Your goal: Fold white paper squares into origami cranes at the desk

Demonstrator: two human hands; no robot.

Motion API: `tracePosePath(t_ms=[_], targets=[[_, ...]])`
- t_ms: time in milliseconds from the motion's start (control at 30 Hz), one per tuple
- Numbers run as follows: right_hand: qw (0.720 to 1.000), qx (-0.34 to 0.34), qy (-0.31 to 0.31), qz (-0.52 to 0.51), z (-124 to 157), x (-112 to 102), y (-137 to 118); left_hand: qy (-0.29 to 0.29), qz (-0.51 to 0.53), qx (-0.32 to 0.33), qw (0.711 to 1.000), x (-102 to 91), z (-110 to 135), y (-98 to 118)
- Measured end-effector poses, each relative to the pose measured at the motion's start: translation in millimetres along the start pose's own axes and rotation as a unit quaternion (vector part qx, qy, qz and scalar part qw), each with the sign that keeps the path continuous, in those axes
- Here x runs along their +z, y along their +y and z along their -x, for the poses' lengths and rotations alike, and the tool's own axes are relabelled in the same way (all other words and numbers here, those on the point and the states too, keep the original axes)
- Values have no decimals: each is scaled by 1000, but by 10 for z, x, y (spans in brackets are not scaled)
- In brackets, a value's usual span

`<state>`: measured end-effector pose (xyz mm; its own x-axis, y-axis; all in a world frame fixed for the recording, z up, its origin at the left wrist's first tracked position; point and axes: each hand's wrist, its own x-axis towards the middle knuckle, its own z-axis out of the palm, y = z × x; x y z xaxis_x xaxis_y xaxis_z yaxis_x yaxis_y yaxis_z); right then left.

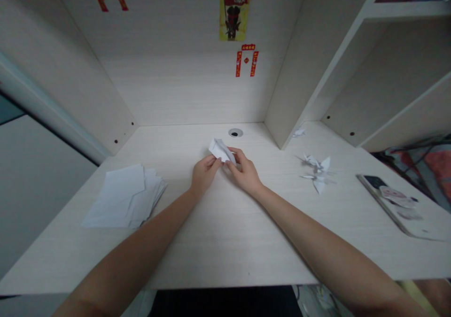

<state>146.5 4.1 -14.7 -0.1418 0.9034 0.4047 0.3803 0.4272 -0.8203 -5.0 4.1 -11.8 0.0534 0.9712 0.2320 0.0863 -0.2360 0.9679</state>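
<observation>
A folded piece of white paper (221, 150) is gripped between the left hand (204, 175) and the right hand (244, 173), and is held just above the middle of a pale wood-grain desk (225, 256). Both hands are closed around it in a pinching grip. The paper is pinched at its lower edge by the left hand, and its right end is enclosed by the thumb and curled fingers of the right hand. The knuckles of the two hands are nearly touching, and the forearms are extended toward them from the lower corners of the view.

To the left of the left hand, a loose stack of white paper sheets (121, 197) is laid on the desk, with its edges fanned. To the right of the right hand, two folded paper cranes (317, 171) are placed close together, and a smaller folded white paper piece (299, 132) is seen farther back, near the foot of a shelf unit (352, 73). A flat handheld device (387, 204) with a dark screen is lying near the right edge of the desk, and pale paper scraps are seen on it. A round cable grommet (235, 133) is set into the desk near the back panel. A yellow poster (234, 9) and a small red paper decoration (246, 59) are fixed to that panel, and patterned fabric (423, 171) is visible beyond the desk's right edge.
</observation>
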Motion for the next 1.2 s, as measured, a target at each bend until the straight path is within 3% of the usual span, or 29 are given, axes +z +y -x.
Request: tracePosePath(t_ms=[233,333,467,833,1067,1200], targets=[[999,16,43,-26,-31,5,65,28,-74,28,996,-6,45,30],[996,19,85,-9,-66,15,149,28,-39,21,999,1,39,35],[995,29,90,-41,-105,32,250,17,5,4,1000,9,25,48],[991,56,42,-117,-115,-4,207,54,73,-59,994,1,-19,23],[954,131,12,-271,-158,-19,214,25,134,-88,987,-29,-44,-11],[942,131,-3,-310,-159,-26,184,29,150,-87,984,-33,-56,-27]])
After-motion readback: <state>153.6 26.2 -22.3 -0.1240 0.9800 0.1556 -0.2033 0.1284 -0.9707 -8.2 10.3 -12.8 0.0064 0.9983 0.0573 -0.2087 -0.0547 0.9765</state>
